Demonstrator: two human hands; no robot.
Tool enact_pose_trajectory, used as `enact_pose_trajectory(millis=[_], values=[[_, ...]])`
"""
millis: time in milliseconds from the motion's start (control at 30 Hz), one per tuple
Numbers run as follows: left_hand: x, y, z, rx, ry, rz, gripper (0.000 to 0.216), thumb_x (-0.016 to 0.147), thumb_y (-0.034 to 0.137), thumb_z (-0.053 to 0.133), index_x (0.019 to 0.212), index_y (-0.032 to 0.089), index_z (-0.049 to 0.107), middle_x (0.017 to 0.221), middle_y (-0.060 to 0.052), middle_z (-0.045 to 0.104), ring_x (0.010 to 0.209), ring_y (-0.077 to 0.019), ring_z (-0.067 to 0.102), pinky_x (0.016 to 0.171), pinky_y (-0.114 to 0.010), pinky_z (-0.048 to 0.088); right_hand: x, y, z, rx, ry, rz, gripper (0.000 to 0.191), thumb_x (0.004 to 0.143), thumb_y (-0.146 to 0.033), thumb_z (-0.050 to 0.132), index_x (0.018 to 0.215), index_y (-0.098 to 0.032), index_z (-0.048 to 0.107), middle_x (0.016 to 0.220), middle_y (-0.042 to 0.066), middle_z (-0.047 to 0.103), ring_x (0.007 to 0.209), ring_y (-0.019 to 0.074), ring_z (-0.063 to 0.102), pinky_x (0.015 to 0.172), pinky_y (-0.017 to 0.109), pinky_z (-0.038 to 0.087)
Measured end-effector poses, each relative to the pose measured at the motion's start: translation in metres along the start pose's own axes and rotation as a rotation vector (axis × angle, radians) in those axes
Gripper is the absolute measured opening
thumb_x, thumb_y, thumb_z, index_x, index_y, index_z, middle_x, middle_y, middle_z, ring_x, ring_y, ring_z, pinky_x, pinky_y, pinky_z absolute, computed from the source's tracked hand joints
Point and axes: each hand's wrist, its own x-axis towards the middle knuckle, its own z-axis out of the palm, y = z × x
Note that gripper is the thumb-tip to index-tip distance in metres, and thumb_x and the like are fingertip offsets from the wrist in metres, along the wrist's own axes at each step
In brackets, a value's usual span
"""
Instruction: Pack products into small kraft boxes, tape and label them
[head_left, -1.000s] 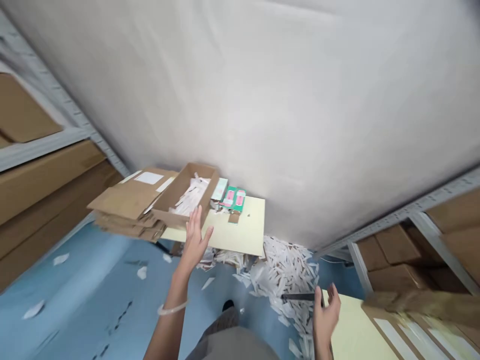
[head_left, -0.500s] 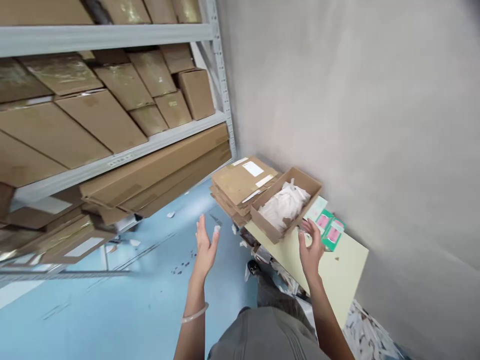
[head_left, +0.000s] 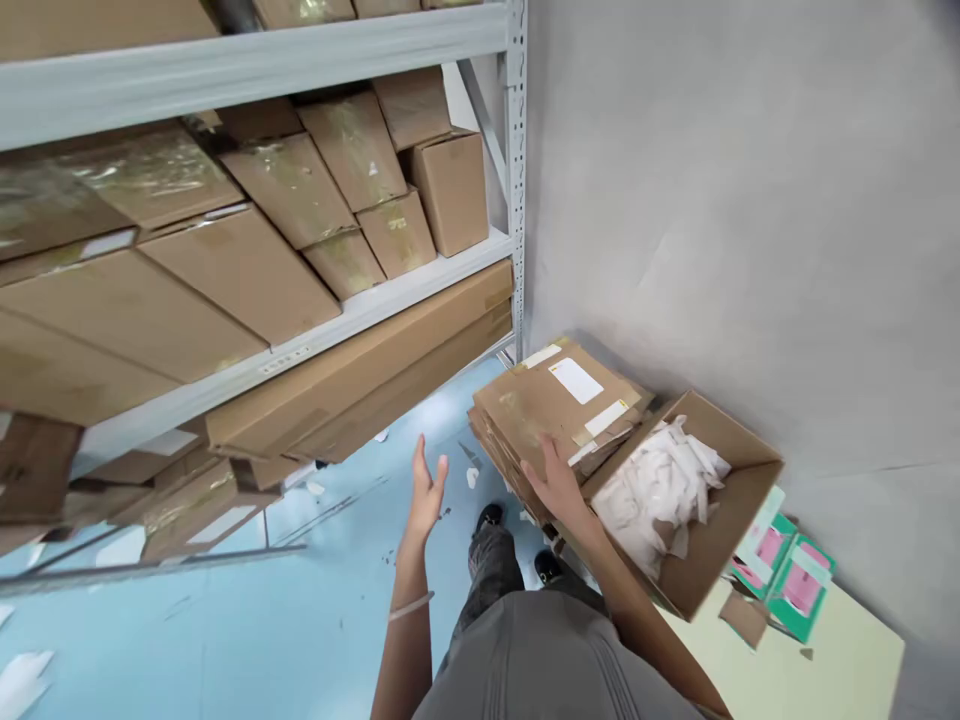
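Note:
My left hand (head_left: 427,492) hovers over the blue floor with its fingers apart and nothing in it. A pale bracelet (head_left: 411,606) circles that wrist. My right hand (head_left: 556,484) is at the near edge of a stack of flattened cardboard boxes (head_left: 525,400), fingers spread; whether it touches the cardboard I cannot tell. White labels (head_left: 576,381) are stuck on the top piece. Beside the stack, to the right, stands an open cardboard box (head_left: 739,520) holding crumpled white paper (head_left: 660,485).
Metal shelving (head_left: 405,295) with several cardboard boxes (head_left: 240,275) fills the left. A grey wall (head_left: 735,200) rises at the right. Green and pink packages (head_left: 802,580) and a cardboard scrap (head_left: 744,617) lie on the pale yellow tabletop (head_left: 847,660). Paper scraps (head_left: 22,685) litter the floor.
My view has moved closer to the table and shelving. My right hand has shifted from near the box's right end to the flattened cardboard stack. My left hand stays raised.

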Motion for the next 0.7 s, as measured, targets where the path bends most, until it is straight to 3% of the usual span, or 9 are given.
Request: enact_pose_trajectory(millis=[167, 300, 500, 633, 700], values=[[0.13, -0.037, 0.045, 0.029, -0.33, -0.006, 0.079, 0.086, 0.062, 0.05, 0.145, 0.012, 0.035, 0.156, -0.021, 0.03, 0.145, -0.0324, 0.028, 0.12, -0.047, 0.023, 0.024, 0.013, 0.05, -0.172, 0.115, 0.169, 0.053, 0.094, -0.036, 0.046, 0.144, -0.022, 0.037, 0.137, 0.013, 0.051, 0.128, 0.0271, 0.051, 0.105, 0.045, 0.045], [0.204, -0.034, 0.079, 0.104, -0.501, 0.048, 0.051, 0.086, 0.043, 0.055, 0.129, 0.016, 0.054, 0.138, -0.02, 0.053, 0.134, -0.0319, 0.047, 0.114, -0.047, 0.033, 0.023, 0.014, 0.081, -0.347, 0.259, 0.403, 0.055, 0.091, -0.035, 0.049, 0.143, -0.021, 0.039, 0.139, 0.014, 0.051, 0.128, 0.0287, 0.051, 0.104, 0.047, 0.045], [0.236, -0.021, 0.093, 0.256, -0.574, 0.132, 0.03, 0.082, 0.019, 0.052, 0.109, 0.016, 0.064, 0.114, -0.015, 0.063, 0.109, -0.0267, 0.061, 0.1, -0.045, 0.045, 0.031, -0.001, 0.117, -0.462, 0.238, 0.571, 0.061, 0.087, -0.028, 0.053, 0.146, -0.022, 0.037, 0.148, 0.014, 0.042, 0.139, 0.0294, 0.038, 0.11, 0.05, 0.037], [0.24, -0.023, 0.089, 0.181, -0.623, 0.137, 0.027, 0.079, 0.018, 0.054, 0.104, 0.018, 0.064, 0.09, -0.008, 0.065, 0.088, -0.0217, 0.064, 0.088, -0.04, 0.051, 0.04, -0.004, 0.13, -0.551, 0.228, 0.639, 0.071, 0.083, -0.023, 0.059, 0.149, -0.021, 0.033, 0.155, 0.015, 0.033, 0.146, 0.0316, 0.025, 0.114, 0.05, 0.03], [0.239, -0.02, 0.091, 0.155, -0.617, 0.115, 0.029, 0.077, 0.023, 0.06, 0.105, 0.017, 0.063, 0.089, -0.006, 0.064, 0.086, -0.0211, 0.064, 0.086, -0.039, 0.051, 0.043, -0.003, 0.137, -0.592, 0.238, 0.672, 0.08, 0.08, -0.02, 0.062, 0.152, -0.02, 0.028, 0.158, 0.015, 0.028, 0.148, 0.0328, 0.019, 0.115, 0.052, 0.027]])
